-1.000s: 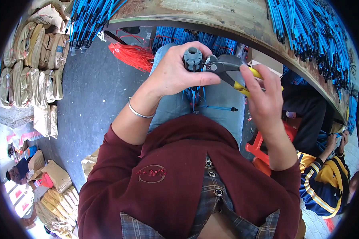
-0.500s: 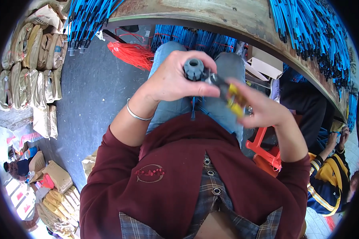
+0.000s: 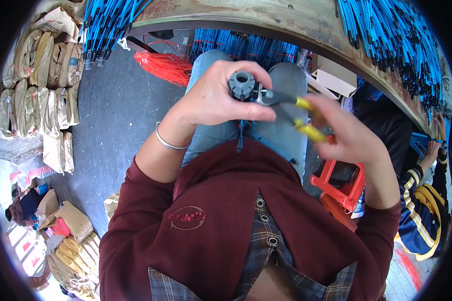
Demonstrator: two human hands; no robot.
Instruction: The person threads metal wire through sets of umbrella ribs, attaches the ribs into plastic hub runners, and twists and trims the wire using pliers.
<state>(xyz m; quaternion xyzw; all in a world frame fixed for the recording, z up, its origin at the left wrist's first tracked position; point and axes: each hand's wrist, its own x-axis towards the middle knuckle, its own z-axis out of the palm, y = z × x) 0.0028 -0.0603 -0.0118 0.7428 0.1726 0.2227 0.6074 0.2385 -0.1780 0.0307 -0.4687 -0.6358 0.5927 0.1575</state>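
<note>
Dark grey floor (image 3: 120, 125) spreads out to the left of the person's left hand (image 3: 221, 95), and beyond both hands a worn wooden table (image 3: 221, 11) curves across. Stacked brown packages (image 3: 42, 83) stand well off to the left hand's left. Blue rods with black ends (image 3: 386, 45) are heaped on the table, ahead and to the right of the right hand (image 3: 349, 125), and more bundles stand beneath it, just past the left hand. Over to the right hand's right I can see a co-worker in a navy and yellow jacket (image 3: 419, 220). Nearer, a red stool (image 3: 359, 183) sits just behind the right hand, and red strands (image 3: 163, 67) lie ahead and left of the left hand. Fingers of the right hand curl round the yellow handles of pliers (image 3: 278, 97), blurred, the nose reaching toward the left hand. That hand clasps a grey notched fitting (image 3: 242, 92) between thumb and fingers, its round hole facing up; whether the pliers bite on it, I cannot tell.
</note>
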